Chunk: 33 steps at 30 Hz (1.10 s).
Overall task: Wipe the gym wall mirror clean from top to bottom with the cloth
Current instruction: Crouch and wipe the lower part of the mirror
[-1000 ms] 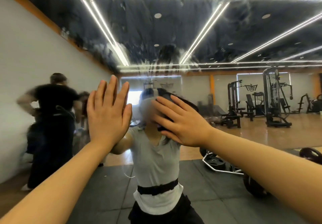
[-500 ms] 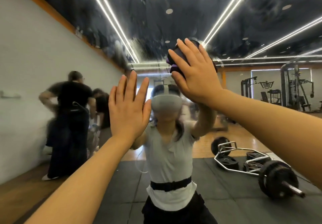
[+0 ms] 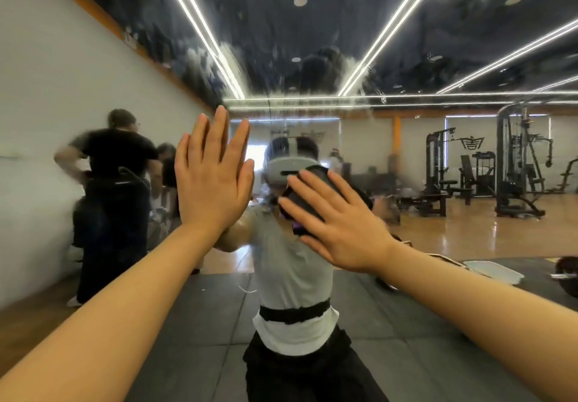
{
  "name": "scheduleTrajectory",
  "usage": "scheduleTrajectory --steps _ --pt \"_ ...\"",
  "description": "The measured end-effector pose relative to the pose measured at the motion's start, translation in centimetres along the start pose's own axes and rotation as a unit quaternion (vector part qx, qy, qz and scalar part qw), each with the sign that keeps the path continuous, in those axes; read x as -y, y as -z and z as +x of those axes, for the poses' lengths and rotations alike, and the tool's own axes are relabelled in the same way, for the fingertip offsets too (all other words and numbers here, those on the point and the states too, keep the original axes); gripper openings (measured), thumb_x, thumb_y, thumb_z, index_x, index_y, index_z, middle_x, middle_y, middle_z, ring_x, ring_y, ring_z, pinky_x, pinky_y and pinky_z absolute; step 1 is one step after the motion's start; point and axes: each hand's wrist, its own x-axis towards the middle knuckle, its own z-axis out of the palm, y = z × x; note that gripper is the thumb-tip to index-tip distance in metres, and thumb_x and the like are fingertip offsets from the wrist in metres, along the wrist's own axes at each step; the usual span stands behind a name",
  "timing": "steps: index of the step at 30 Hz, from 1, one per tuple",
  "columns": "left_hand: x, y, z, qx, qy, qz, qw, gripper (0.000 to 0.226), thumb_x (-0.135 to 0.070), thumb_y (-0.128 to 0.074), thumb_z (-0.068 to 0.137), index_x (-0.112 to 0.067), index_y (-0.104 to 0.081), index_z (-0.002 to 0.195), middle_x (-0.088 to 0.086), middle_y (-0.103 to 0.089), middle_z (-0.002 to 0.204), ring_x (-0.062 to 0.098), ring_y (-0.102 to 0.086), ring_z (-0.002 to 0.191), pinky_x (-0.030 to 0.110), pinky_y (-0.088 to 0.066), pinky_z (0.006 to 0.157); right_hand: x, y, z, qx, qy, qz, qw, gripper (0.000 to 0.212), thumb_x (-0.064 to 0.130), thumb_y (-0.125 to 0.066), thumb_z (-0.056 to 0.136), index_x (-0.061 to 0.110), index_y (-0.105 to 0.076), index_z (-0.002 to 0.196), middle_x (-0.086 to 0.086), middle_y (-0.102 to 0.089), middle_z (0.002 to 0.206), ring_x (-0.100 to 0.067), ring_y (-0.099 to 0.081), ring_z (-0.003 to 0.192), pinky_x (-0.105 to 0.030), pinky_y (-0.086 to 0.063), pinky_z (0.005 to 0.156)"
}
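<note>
The dark cloth [image 3: 301, 197] lies flat against the wall mirror [image 3: 312, 42] at about head height, pressed there under the straight, spread fingers of the right hand [image 3: 339, 226]. The left hand [image 3: 214, 176] rests just beside it with its palm flat on the glass, fingers straight and pointing up, holding nothing. Wet streaks [image 3: 219, 67] smear the upper glass, which reflects weight machines [image 3: 513, 167] on the right

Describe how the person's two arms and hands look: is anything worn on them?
Both forearms are bare, with no sleeves in view. The left hand and the right hand carry no gloves, and no rings, watch or bands are visible. Fingernails are short and unpainted, as far as the picture shows.
</note>
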Motion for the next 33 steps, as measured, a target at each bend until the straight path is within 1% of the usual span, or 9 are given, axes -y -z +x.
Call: scheduleTrajectory --steps 4,6,9,13,19,22,26,30,33 --pt "0.0 0.1 0.0 0.003 -0.001 0.000 1.000 0.055 -0.038 -0.035 0.102 -0.020 -0.033 0.154 0.015 -0.026 0.162 0.037 -0.024 0.148 0.053 -0.020 0.116 -1.9 0.6 -0.4 0.030 0.079 -0.011 0.996 0.060 0.047 -0.037 0.104 0.014 -0.037 0.154 -0.017 -0.028 0.161 -0.034 -0.023 0.151 -0.053 -0.016 0.123" --pt "0.0 0.1 0.0 0.004 0.000 -0.003 1.000 0.055 -0.038 -0.035 0.102 -0.019 -0.034 0.154 0.015 -0.027 0.162 0.038 -0.025 0.147 0.054 -0.020 0.116 -4.0 1.1 0.2 0.040 0.092 -0.019 0.995 0.061 0.047 -0.035 0.103 0.014 -0.034 0.155 -0.018 -0.026 0.161 -0.034 -0.022 0.150 -0.051 -0.015 0.123" --pt "-0.1 0.2 0.0 0.001 0.003 -0.005 1.000 0.055 -0.038 -0.036 0.101 -0.018 -0.036 0.153 0.016 -0.028 0.161 0.038 -0.026 0.147 0.054 -0.021 0.116 -8.4 2.0 1.8 0.018 0.005 -0.035 0.999 0.063 0.049 -0.031 0.103 0.012 -0.037 0.154 -0.021 -0.031 0.159 -0.037 -0.026 0.148 -0.051 -0.018 0.121" --pt "-0.1 0.1 -0.1 -0.006 -0.003 -0.007 1.000 0.055 -0.038 -0.036 0.101 -0.019 -0.036 0.153 0.015 -0.028 0.161 0.039 -0.026 0.146 0.054 -0.021 0.116 -11.4 2.9 3.7 -0.023 -0.152 -0.023 0.988 0.063 0.048 -0.034 0.103 0.009 -0.039 0.152 -0.021 -0.031 0.159 -0.038 -0.025 0.149 -0.047 -0.011 0.122" --pt "-0.1 0.0 -0.1 -0.011 -0.002 -0.012 1.000 0.054 -0.037 -0.037 0.101 -0.018 -0.036 0.152 0.016 -0.029 0.161 0.040 -0.027 0.146 0.055 -0.021 0.116 -8.9 2.0 3.2 -0.073 -0.228 0.010 0.971 0.059 0.044 -0.034 0.104 0.011 -0.040 0.152 -0.019 -0.031 0.160 -0.036 -0.022 0.150 -0.049 -0.010 0.123" --pt "-0.1 0.1 -0.1 -0.011 -0.002 -0.013 1.000 0.055 -0.037 -0.037 0.101 -0.018 -0.036 0.152 0.017 -0.029 0.160 0.040 -0.027 0.146 0.055 -0.021 0.116 -7.6 1.8 1.8 -0.069 -0.220 0.021 0.973 0.059 0.043 -0.035 0.103 0.010 -0.040 0.152 -0.019 -0.029 0.160 -0.036 -0.021 0.150 -0.051 -0.011 0.123" --pt "0.0 0.1 -0.1 -0.010 0.000 -0.012 1.000 0.054 -0.038 -0.036 0.101 -0.017 -0.037 0.152 0.016 -0.029 0.161 0.040 -0.026 0.146 0.054 -0.019 0.116 -5.1 1.3 -1.3 -0.048 -0.167 0.011 0.985 0.060 0.043 -0.039 0.102 0.010 -0.040 0.152 -0.021 -0.030 0.159 -0.037 -0.023 0.150 -0.053 -0.014 0.123" --pt "0.0 0.1 0.0 -0.011 0.000 -0.014 1.000 0.054 -0.038 -0.036 0.102 -0.018 -0.037 0.152 0.016 -0.029 0.161 0.040 -0.027 0.146 0.054 -0.019 0.116 -3.1 1.1 -4.6 -0.014 -0.114 0.001 0.993 0.059 0.045 -0.037 0.104 0.015 -0.033 0.154 -0.018 -0.027 0.161 -0.034 -0.020 0.151 -0.053 -0.015 0.123" --pt "0.1 0.1 -0.1 -0.010 -0.001 -0.013 1.000 0.054 -0.038 -0.036 0.101 -0.018 -0.037 0.152 0.016 -0.028 0.161 0.040 -0.026 0.146 0.053 -0.018 0.117 -2.2 1.0 -6.1 -0.006 -0.111 -0.005 0.994 0.060 0.046 -0.039 0.103 0.017 -0.030 0.155 -0.015 -0.025 0.161 -0.032 -0.018 0.152 -0.052 -0.015 0.123"
